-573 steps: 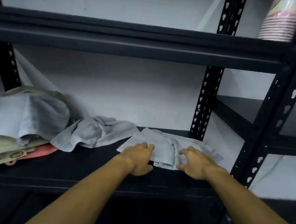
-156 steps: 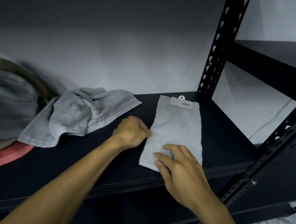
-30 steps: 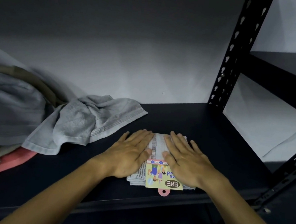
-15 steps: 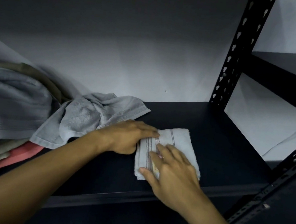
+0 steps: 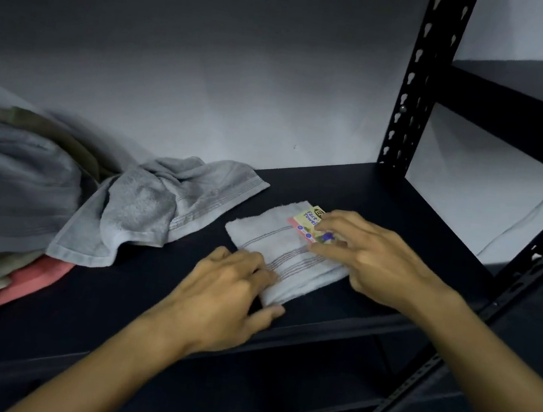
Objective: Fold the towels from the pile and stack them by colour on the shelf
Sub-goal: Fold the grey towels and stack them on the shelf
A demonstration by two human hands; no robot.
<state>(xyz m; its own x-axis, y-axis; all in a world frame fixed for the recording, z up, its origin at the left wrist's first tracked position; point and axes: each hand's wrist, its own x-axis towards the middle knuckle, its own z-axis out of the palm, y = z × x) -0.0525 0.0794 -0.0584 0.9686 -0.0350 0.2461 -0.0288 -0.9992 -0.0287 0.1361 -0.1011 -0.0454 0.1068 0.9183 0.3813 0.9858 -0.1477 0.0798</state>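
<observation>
While the folded towel (image 5: 285, 258) lies near the shelf (image 5: 384, 200) front, you're squaring it: your left hand (image 5: 223, 298) pinches its 7 o'clock corner, your right hand (image 5: 372, 255) presses flat, fingers straight, on the label (image 5: 309, 223). Next, probably tuck the label, then reach the pile (image 5: 17, 186) at 9 o'clock.

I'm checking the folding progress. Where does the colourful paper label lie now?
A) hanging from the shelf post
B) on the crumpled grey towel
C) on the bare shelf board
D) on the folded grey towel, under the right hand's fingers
D: the label lies on the folded grey towel, partly under the right hand.
</observation>
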